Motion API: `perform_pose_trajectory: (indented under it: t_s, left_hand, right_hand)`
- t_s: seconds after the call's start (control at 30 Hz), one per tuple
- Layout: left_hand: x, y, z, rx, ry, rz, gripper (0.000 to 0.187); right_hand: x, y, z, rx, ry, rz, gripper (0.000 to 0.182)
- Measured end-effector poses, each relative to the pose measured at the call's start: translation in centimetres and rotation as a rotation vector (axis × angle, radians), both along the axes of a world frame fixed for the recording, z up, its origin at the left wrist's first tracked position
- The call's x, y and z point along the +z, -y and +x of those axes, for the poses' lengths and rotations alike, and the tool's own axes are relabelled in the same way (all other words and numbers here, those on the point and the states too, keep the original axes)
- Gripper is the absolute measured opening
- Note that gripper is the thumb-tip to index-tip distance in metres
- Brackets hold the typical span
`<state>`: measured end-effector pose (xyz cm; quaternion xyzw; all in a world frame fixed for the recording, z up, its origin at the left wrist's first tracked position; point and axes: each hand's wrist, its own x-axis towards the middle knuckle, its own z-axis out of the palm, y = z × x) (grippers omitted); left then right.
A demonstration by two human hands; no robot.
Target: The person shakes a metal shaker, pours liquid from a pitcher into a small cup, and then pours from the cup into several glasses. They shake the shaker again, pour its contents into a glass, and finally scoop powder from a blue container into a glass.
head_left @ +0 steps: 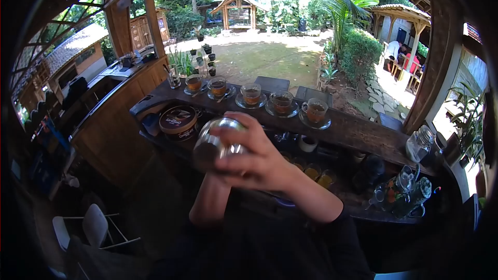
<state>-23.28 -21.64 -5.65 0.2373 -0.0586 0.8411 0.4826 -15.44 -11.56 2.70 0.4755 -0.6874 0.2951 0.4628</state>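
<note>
A shiny metal vessel (215, 142), slightly blurred, is held up in front of my chest. The fingers of my right hand (249, 150) wrap round it from the right. My left hand (211, 179) is mostly hidden behind the vessel and my right hand; its forearm rises from below, and its fingers do not show. Beyond them, several glass cups of brown drink stand on saucers along the dark wooden counter (358, 129), among them a cup (251, 93) and a cup (316, 109) at the row's right end. A round brown tub (178, 120) sits on the lower shelf, left of the vessel.
Glass pitchers (407, 189) stand at the lower right, near a glass jar (419, 142) on the counter. Several glasses with yellow contents (326, 179) are on the lower level. A white chair (96, 225) is at the lower left. People (394, 52) are at the far right.
</note>
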Motion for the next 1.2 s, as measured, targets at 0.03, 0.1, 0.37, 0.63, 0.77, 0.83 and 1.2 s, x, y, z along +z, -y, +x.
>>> perform_pose_trajectory:
  t_s: [0.03, 0.1, 0.37, 0.63, 0.77, 0.83, 1.2]
  left_hand:
    - [-0.2, -0.2, 0.0, -0.002, -0.014, 0.002, 0.037]
    - [1.0, -0.1, 0.5, -0.078, -0.015, -0.018, 0.037]
    - [4.4, 2.1, 4.0, -0.521, 0.067, -0.168, 0.042]
    - [-1.3, 5.2, 7.9, -0.327, 0.054, -0.102, 0.046]
    - [-5.4, 7.3, 9.5, -0.171, 0.049, -0.066, 0.048]
    - [-2.1, 3.1, 8.5, -0.088, 0.049, -0.054, 0.049]
    - [5.2, -2.2, 12.8, -0.435, -0.348, -0.065, 0.067]
  right_hand:
    - [-0.3, 0.1, -0.2, -0.058, 0.133, -0.203, 0.06]
    - [0.3, -0.2, 1.2, 0.004, 0.097, -0.113, 0.058]
    - [1.9, 1.0, 8.1, 0.038, -0.327, 0.142, 0.049]
    - [2.4, -1.1, 9.0, 0.017, -0.197, 0.046, 0.059]
    - [1.5, -0.7, 13.0, 0.085, -0.223, 0.224, 0.054]
    - [2.2, -1.1, 11.9, 0.09, -0.242, 0.079, 0.049]
    - [1.8, -1.2, 18.9, -0.066, -0.269, 0.157, 0.038]
